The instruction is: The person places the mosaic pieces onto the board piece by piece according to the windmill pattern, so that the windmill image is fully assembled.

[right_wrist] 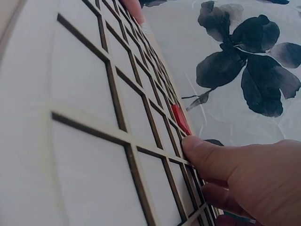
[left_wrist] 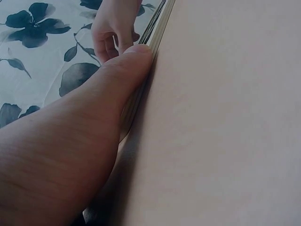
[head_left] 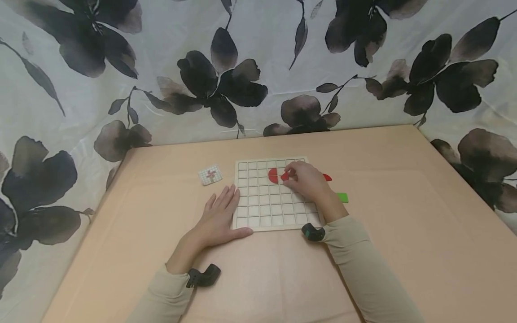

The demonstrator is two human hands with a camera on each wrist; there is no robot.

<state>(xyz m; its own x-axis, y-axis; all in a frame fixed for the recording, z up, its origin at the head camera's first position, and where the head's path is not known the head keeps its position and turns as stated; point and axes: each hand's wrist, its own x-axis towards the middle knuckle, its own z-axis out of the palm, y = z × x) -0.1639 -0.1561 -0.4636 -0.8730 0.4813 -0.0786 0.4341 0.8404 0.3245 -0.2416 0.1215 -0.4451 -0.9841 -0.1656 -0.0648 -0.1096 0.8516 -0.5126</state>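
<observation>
A white grid board (head_left: pixel 258 210) with raised wooden lines lies on the table. Over its upper part my right hand (head_left: pixel 305 179) pinches a small red piece (head_left: pixel 285 176) between thumb and fingers. Just left of that, a red half-round (head_left: pixel 273 176) made of curved pieces sits in the grid cells. Along the board's left edge my left hand (head_left: pixel 218 217) rests flat, fingers straight, thumb at the lower left corner. The left wrist view shows the left thumb (left_wrist: pixel 138 52) against the board's side. In the right wrist view, the right thumb (right_wrist: pixel 202 148) is close to a red piece (right_wrist: pixel 180 118).
Left of the board lies a small card (head_left: pixel 210 175) with a red and green pattern on a grid. To the right, partly behind the right arm, are another red piece (head_left: pixel 327 177) and a green piece (head_left: pixel 343 197). A floral cloth (head_left: pixel 278 80) hangs behind the table (head_left: pixel 194 157).
</observation>
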